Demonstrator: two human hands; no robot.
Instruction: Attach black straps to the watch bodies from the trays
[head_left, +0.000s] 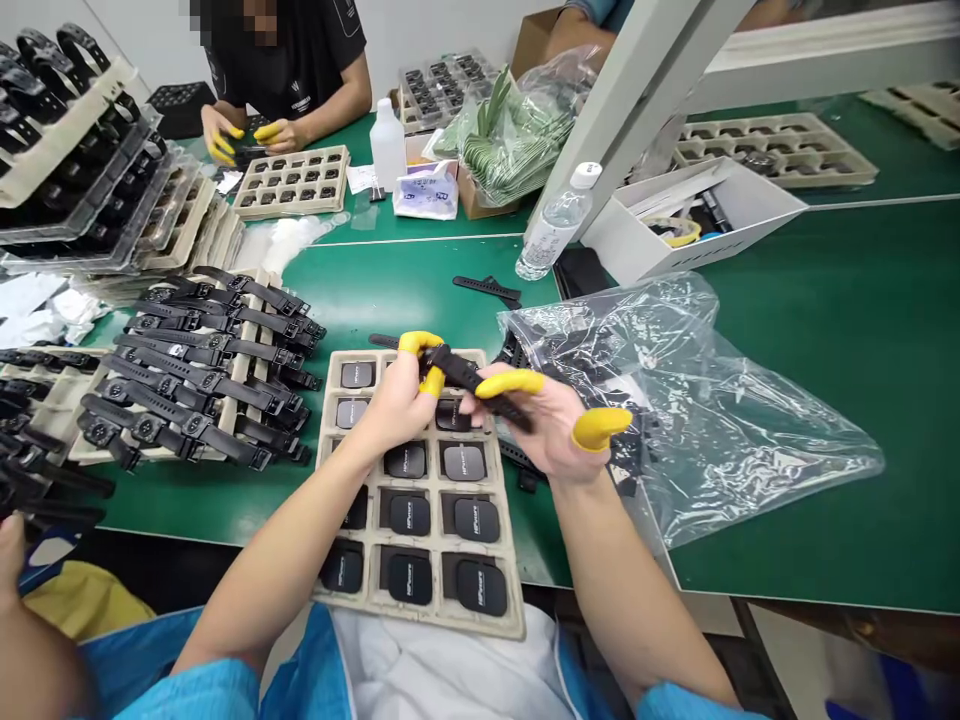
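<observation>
My left hand, with yellow covers on its thumb and a finger, pinches a black smartwatch above the tray. The watch's black strap slants down to the right into my right hand. That hand is palm up, its fingers around the strap and its yellow-covered thumb held apart. Part of the watch is hidden by my left fingers. Below both hands lies a beige compartment tray holding square black watch bodies with printed film on several of them.
Finished-looking strapped watches crowd trays on the left, beside tall tray stacks. Loose straps and a clear plastic bag lie right. A bottle and white box stand beyond. A co-worker sits opposite.
</observation>
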